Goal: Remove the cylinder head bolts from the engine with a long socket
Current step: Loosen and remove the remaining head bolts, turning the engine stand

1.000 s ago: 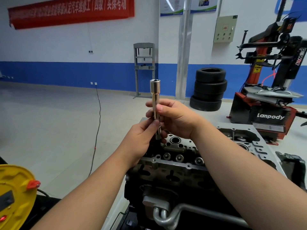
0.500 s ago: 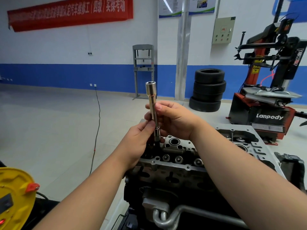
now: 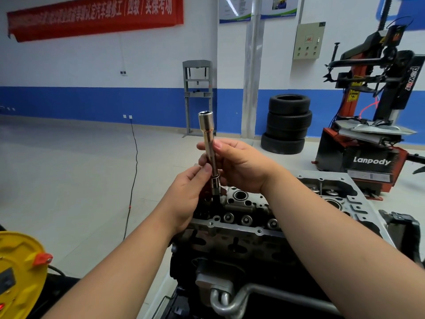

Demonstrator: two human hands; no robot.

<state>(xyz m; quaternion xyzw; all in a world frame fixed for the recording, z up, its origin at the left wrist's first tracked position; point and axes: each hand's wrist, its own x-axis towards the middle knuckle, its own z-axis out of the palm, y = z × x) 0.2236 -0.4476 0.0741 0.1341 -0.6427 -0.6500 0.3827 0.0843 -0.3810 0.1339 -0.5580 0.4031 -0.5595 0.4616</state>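
**Car repair training workshop**

A stripped engine stands in a bare tiled hall. Stacked tyres, a red tyre changer and a grey shop press line the blue-banded wall; the red banner seemingly announces a repair exam.

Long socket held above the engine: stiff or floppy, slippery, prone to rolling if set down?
The long socket looks like polished metal, so probably stiff and rather slick. Its round shaft would likely roll on a flat surface. Both the left hand and right hand grip it.
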